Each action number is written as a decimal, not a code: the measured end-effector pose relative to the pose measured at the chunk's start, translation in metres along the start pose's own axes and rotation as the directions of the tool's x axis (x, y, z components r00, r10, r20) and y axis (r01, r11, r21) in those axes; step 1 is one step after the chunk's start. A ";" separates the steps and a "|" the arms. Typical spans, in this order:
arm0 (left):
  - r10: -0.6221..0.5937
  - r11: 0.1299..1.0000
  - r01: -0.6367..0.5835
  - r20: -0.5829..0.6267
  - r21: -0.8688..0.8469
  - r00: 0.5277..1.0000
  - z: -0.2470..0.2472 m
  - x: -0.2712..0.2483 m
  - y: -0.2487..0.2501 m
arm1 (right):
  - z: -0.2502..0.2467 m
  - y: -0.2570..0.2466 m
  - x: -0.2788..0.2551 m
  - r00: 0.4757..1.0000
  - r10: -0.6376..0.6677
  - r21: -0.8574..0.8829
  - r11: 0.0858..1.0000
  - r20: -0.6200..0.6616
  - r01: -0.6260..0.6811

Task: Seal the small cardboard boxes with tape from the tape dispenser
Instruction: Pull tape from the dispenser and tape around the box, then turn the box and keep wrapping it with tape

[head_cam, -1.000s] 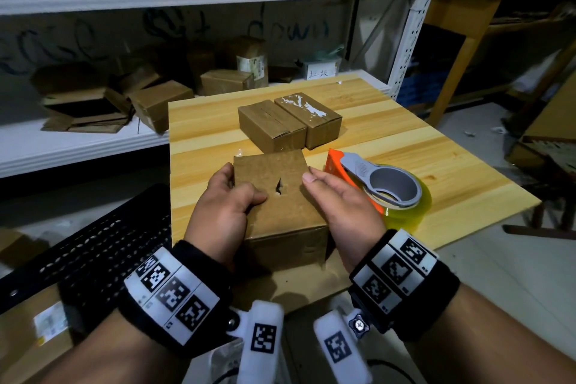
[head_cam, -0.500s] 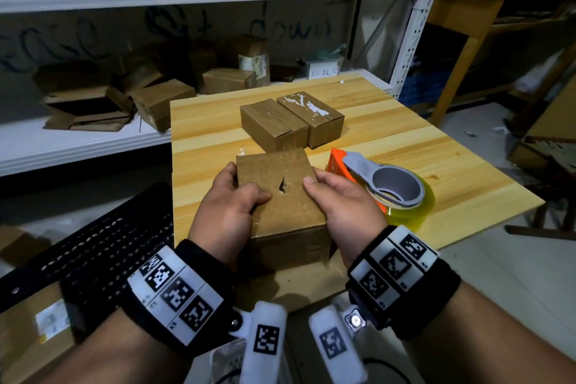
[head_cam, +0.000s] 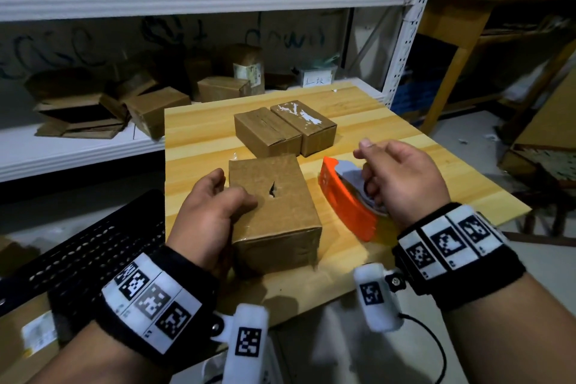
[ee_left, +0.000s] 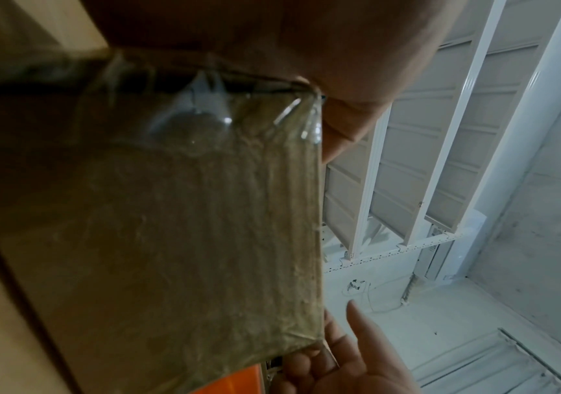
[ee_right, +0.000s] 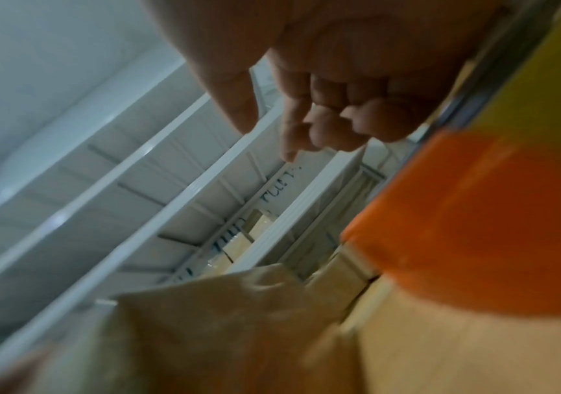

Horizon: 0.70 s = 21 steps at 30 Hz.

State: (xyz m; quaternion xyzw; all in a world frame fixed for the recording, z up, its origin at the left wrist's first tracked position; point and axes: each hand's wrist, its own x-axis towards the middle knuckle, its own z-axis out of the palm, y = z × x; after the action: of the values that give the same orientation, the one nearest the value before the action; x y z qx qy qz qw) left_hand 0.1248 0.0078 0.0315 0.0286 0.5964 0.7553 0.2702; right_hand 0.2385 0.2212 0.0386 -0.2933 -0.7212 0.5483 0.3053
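A small brown cardboard box (head_cam: 274, 212) with a small tear in its top stands near the front of the wooden table (head_cam: 199, 146). My left hand (head_cam: 224, 193) grips its left side, thumb lying on top; the left wrist view shows the taped box (ee_left: 171, 240) close up. My right hand (head_cam: 371, 162) hovers just over the orange tape dispenser (head_cam: 346, 203) to the right of the box, fingers loosely curled and holding nothing. In the blurred right wrist view the right hand (ee_right: 322, 93) hangs beside the dispenser (ee_right: 474, 226). Most of the dispenser's grey handle is hidden by the hand.
Two more small boxes (head_cam: 266, 131) (head_cam: 307, 125) sit side by side behind the held one. White shelving (head_cam: 78, 153) with several flattened and whole cartons runs behind and left. A black perforated crate (head_cam: 78, 249) lies at the lower left. The table's right edge drops to the floor.
My right hand has left the right side of the box and moved right, over the tape dispenser. The left hand keeps its hold on the box.
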 end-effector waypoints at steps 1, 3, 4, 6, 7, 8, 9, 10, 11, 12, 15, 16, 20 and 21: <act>0.012 1.000 -0.012 0.020 0.012 1.000 0.000 0.000 0.000 | -0.002 0.004 0.002 1.000 -0.022 -0.071 0.997 0.001 0.022; 0.045 0.998 -0.047 0.051 0.044 0.998 0.002 -0.004 -0.001 | -0.004 0.007 0.002 0.999 -0.019 -0.162 0.986 0.034 0.025; 0.059 0.996 -0.063 0.060 0.062 0.996 0.004 -0.005 -0.001 | -0.004 0.008 0.002 0.998 0.009 -0.202 0.979 0.056 0.003; 0.069 0.994 -0.074 0.060 0.085 0.996 0.006 -0.006 -0.003 | -0.002 0.008 -0.001 0.994 0.074 -0.311 0.949 0.085 -0.044; 0.068 0.994 -0.073 0.059 0.086 0.996 0.008 -0.006 -0.003 | -0.002 0.008 -0.002 0.992 0.090 -0.384 0.922 0.091 -0.049; 0.066 0.995 -0.070 0.055 0.077 0.996 0.008 -0.006 -0.003 | -0.001 0.007 -0.004 0.991 0.095 -0.463 0.885 0.096 -0.040; 0.064 0.996 -0.068 0.057 0.065 0.996 0.009 -0.007 -0.003 | -0.001 0.005 -0.005 0.990 0.098 -0.556 0.831 0.103 -0.025; 0.064 0.996 -0.067 0.059 0.058 0.996 0.009 -0.008 -0.003 | -0.001 0.003 -0.007 0.988 0.111 -0.643 0.766 0.111 -0.013; 0.062 0.996 -0.065 0.066 0.052 0.996 0.011 -0.009 -0.002 | 0.000 0.001 -0.009 0.985 0.127 -0.718 0.696 0.120 -0.002; 0.059 0.997 -0.063 0.070 0.051 0.996 0.011 -0.010 -0.002 | 0.000 -0.002 -0.011 0.980 0.148 -0.778 0.628 0.129 0.007; 0.047 0.998 -0.049 0.081 0.026 0.996 0.012 -0.012 0.000 | 0.000 -0.004 -0.014 0.971 0.161 -0.876 0.476 0.176 0.079; 0.045 0.999 -0.047 0.084 0.021 0.995 0.012 -0.012 -0.001 | -0.001 -0.005 -0.015 0.970 0.151 -0.888 0.448 0.189 0.103; 0.038 0.999 -0.040 0.082 0.028 0.996 0.012 -0.013 0.000 | -0.005 -0.010 -0.018 0.970 0.114 -0.903 0.401 0.214 0.152; 0.038 0.999 -0.040 0.078 0.026 0.996 0.012 -0.013 0.000 | -0.006 -0.010 -0.018 0.971 0.092 -0.895 0.414 0.219 0.163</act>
State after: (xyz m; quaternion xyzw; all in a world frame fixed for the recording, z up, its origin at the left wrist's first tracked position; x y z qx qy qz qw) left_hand 0.1399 0.0124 0.0384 0.0735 0.5949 0.7506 0.2778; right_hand 0.2541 0.2091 0.0479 -0.3293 -0.9392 0.0946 0.0222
